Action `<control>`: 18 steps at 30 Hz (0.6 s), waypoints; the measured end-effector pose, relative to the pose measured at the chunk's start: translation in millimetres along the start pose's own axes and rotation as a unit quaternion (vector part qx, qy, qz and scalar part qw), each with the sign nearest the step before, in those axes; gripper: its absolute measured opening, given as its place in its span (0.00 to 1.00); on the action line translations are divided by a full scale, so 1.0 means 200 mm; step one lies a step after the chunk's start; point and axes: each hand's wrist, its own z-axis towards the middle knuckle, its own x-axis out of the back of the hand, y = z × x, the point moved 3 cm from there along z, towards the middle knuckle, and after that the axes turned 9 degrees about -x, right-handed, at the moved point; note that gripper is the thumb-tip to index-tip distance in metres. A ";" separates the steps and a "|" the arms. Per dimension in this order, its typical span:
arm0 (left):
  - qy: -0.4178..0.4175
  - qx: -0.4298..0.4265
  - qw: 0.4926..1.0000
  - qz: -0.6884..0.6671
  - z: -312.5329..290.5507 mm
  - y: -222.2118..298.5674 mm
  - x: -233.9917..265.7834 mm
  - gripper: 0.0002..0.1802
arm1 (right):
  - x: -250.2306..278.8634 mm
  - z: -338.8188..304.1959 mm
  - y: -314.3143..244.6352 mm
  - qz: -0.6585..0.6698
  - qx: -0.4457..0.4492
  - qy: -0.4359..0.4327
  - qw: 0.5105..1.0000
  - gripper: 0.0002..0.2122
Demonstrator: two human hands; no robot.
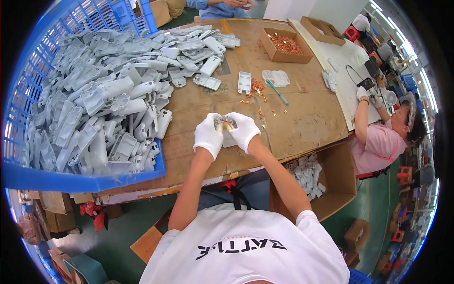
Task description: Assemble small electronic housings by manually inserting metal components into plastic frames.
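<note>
My left hand and my right hand, both in white gloves with bare fingertips at the thumbs, grip a light grey plastic housing between them. The thumbs meet at its upper end; what lies under them is too small to make out. Just beyond, another grey housing lies open side up on the cardboard-covered table. Beside that housing is a small heap of copper-coloured metal pieces, with a few scattered nearer my hands. A slim teal tool lies to the heap's right.
On the left, a blue plastic crate spills a large pile of grey housings onto the table. A cardboard box of copper pieces stands at the back. Another carton with small white parts sits below the right edge. A co-worker works at right.
</note>
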 end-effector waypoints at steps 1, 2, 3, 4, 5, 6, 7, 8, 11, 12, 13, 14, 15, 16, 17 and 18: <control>-0.017 -0.013 1.000 0.021 0.01 0.01 0.00 0.07 | 0.00 0.00 0.01 -0.001 -0.003 0.000 1.000 0.09; -0.019 -0.013 1.000 0.019 0.01 0.01 -0.01 0.07 | -0.01 0.01 0.02 -0.012 -0.015 -0.001 1.000 0.09; -0.009 -0.029 0.998 0.045 0.02 0.03 0.00 0.06 | -0.03 0.01 0.01 -0.022 -0.023 -0.005 0.999 0.09; 0.001 -0.046 0.996 0.072 0.02 0.04 0.01 0.06 | -0.03 0.02 0.00 -0.021 -0.021 -0.009 1.000 0.09; 0.003 -0.043 0.996 0.073 0.03 0.04 0.01 0.06 | -0.04 0.02 -0.01 -0.029 -0.031 0.003 0.999 0.09; 0.007 -0.043 0.996 0.071 0.03 0.04 0.02 0.06 | -0.03 0.02 -0.02 -0.036 -0.042 0.016 0.998 0.09; 0.012 -0.044 0.997 0.069 0.03 0.04 0.03 0.06 | -0.04 0.02 -0.03 -0.035 -0.042 0.014 0.998 0.09; 0.012 -0.042 0.997 0.070 0.04 0.04 0.03 0.06 | -0.04 0.02 -0.05 -0.041 -0.036 0.017 0.998 0.09; -0.006 -0.019 0.997 0.075 0.06 0.04 0.04 0.07 | -0.02 0.03 -0.05 -0.036 -0.020 0.023 0.999 0.09; 0.005 -0.038 0.996 0.078 0.06 0.06 0.04 0.06 | -0.01 0.03 -0.05 -0.024 -0.006 0.021 0.999 0.09; 0.016 -0.056 0.995 0.081 0.06 0.07 0.04 0.06 | -0.02 0.03 -0.04 -0.024 -0.005 0.019 1.000 0.09; 0.015 -0.057 0.996 0.072 0.06 0.07 0.04 0.06 | -0.03 0.03 -0.02 -0.015 0.007 0.021 1.000 0.11; 0.015 -0.057 0.996 0.072 0.07 0.06 0.04 0.06 | -0.03 0.03 -0.03 -0.006 0.019 0.025 1.000 0.12; 0.023 -0.049 0.996 0.068 0.08 0.05 0.04 0.06 | -0.03 0.03 -0.04 -0.006 0.019 0.025 0.999 0.12; 0.030 -0.041 0.997 0.064 0.09 0.04 0.05 0.06 | -0.04 0.03 -0.05 -0.014 0.020 0.020 0.999 0.15; 0.031 -0.042 0.997 0.064 0.10 0.02 0.05 0.06 | -0.05 0.03 -0.08 -0.022 0.022 0.016 0.999 0.17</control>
